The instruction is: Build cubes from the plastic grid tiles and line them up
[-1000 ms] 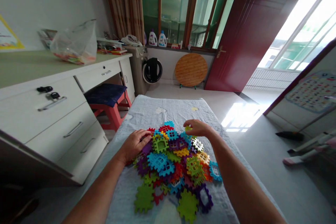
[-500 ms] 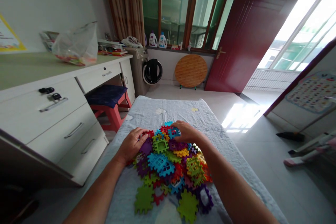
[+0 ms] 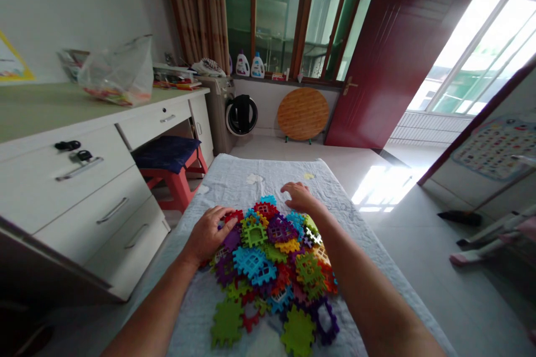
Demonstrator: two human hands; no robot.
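Note:
A pile of colourful plastic interlocking building pieces lies on the cloth-covered table. My left hand rests at the pile's left edge, fingers spread beside a red piece and over a purple piece. Above the far right side of the heap is my right hand, its fingers apart and slightly bent, with nothing seen in them. Just below it lies a blue piece. A purple window-grid piece, a green frame piece and blue window pieces show in the middle. Flat green pieces lie at the near edge.
The pale blue cloth covers the table. To the left stand a white desk and a red stool with a dark cushion. Farther off are a washing machine, a round wooden tabletop and a red door.
My right hand has let go of a blue piece, which now lies farther right on the pile, and has moved away and right. My left hand has stayed nearly in place.

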